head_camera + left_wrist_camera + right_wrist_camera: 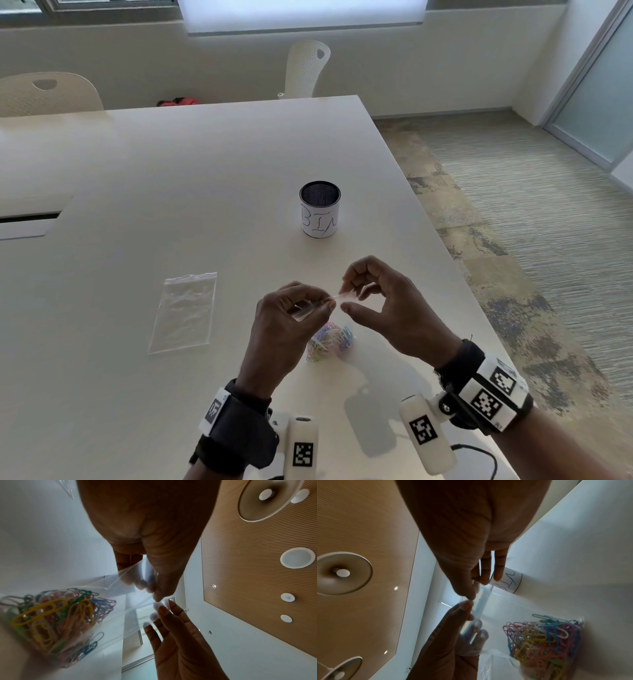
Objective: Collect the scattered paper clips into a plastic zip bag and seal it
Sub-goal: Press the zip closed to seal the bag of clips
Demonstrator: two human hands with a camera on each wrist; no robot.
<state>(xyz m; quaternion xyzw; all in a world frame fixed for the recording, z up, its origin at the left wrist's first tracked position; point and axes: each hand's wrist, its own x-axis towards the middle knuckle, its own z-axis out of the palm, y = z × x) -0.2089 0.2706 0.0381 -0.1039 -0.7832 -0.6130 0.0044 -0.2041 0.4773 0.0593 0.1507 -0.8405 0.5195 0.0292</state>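
Observation:
A clear zip bag (pixel 337 297) hangs between my hands above the white table (pixel 205 171), its bottom resting near the tabletop. Several coloured paper clips (pixel 330 339) lie bunched inside it, also plain in the left wrist view as paper clips (pixel 51 622) and in the right wrist view as paper clips (pixel 544 639). My left hand (pixel 327 305) pinches the left part of the bag's top strip. My right hand (pixel 346 296) pinches the strip just to the right, thumb below and fingers curled above. The two pinches almost touch. Whether the zip is closed cannot be made out.
A second, empty zip bag (pixel 183 311) lies flat on the table to the left. A mesh cup wrapped in paper marked "BIN" (pixel 320 209) stands behind the hands. The table's right edge (pixel 445 246) runs close to my right hand. White chairs (pixel 308 68) stand at the far side.

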